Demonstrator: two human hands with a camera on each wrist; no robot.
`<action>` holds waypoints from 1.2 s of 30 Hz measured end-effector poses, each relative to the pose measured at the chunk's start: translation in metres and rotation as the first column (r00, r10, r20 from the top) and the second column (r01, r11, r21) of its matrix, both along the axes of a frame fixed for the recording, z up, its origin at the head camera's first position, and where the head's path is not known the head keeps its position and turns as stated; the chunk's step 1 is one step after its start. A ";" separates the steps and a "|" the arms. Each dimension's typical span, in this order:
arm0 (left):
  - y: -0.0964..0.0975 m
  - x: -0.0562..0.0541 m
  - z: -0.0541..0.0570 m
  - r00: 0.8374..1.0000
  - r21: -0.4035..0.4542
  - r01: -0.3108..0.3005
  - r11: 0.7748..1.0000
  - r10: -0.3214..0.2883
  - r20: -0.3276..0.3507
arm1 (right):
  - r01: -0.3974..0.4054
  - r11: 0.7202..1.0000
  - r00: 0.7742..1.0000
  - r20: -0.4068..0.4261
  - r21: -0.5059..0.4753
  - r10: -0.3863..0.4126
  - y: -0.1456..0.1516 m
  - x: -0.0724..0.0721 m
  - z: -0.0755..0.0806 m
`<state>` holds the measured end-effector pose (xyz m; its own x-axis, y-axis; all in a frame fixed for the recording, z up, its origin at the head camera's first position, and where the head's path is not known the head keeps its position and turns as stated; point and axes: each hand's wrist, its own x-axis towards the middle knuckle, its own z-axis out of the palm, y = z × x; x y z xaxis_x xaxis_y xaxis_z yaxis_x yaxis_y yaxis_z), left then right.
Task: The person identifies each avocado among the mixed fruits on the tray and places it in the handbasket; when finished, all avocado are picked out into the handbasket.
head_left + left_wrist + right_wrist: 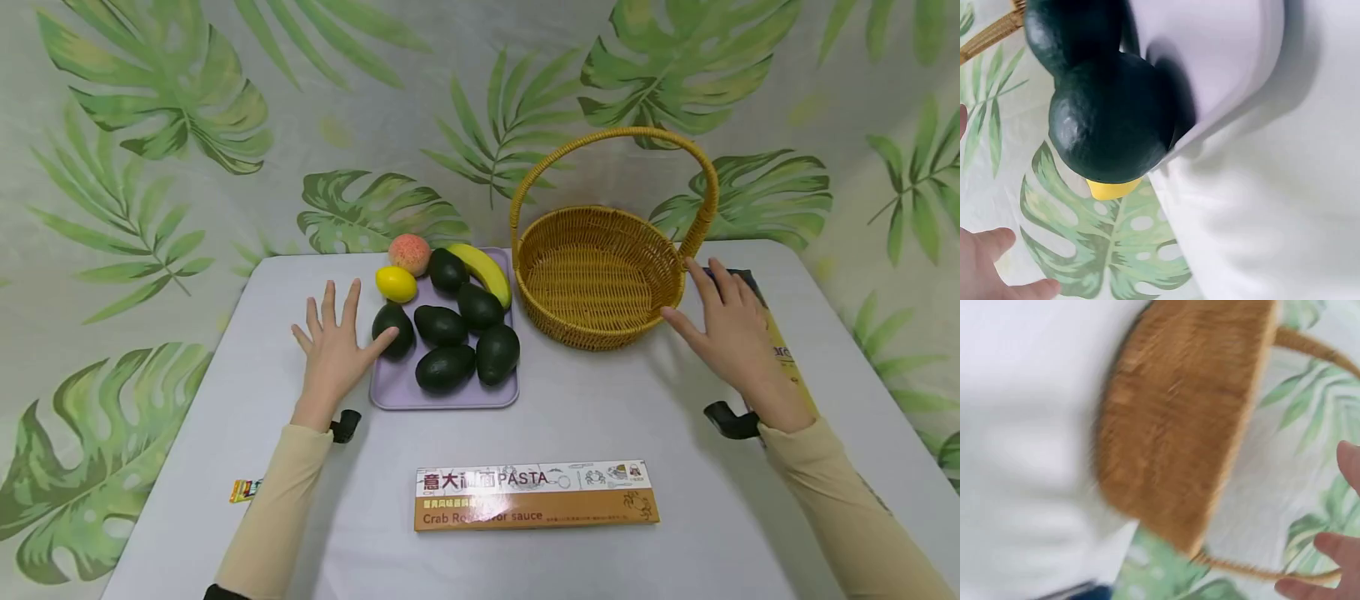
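Left hand: the left hand (332,348) lay flat on the desk (585,417) with fingers spread and straight, its grip released and holding nothing; its thumb tip was at the left edge of the tray (390,392), close against the nearest avocado (393,328).
Right hand: the right hand (726,327) was spread open with a released grip, resting over the end of a box (780,350) at 3 o'clock of the basket (600,279); its thumb came close to the basket wall, contact not certain.
Tray: lilac, at the desk's middle, at 9 o'clock of the basket and just beside it.
Fruit on tray: six dark avocados, a lemon (395,284) and a peach (409,253) toward 11 o'clock, and a banana (483,272) along the side nearest the basket.
Basket: wicker, with its arched handle (622,137) upright, nothing showing inside.
Pasta box: a long pasta box (536,495) lay flat at 6 o'clock of the tray, well apart from it.
Small packet: a small packet (243,489) lay at the desk's left edge, near the left sleeve.
Right wrist view: blurred; only the basket wall and fingertips could be made out.
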<state>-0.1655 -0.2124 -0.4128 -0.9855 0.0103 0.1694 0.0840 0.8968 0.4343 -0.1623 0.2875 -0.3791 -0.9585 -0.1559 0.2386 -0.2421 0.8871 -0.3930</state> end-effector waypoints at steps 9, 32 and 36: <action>-0.014 0.014 -0.022 0.985 0.531 0.093 0.842 -0.156 0.075 | -0.262 0.912 0.962 -0.013 -0.315 0.271 -0.061 -0.001 0.026; -0.016 0.039 -0.065 0.937 0.815 0.069 0.575 -0.318 0.145 | -0.421 0.543 0.542 0.279 -0.727 0.793 -0.232 -0.064 0.017; -0.017 0.040 -0.067 0.932 0.812 0.084 0.577 -0.333 0.141 | -0.411 0.561 0.497 0.339 -0.719 0.799 -0.259 -0.076 0.014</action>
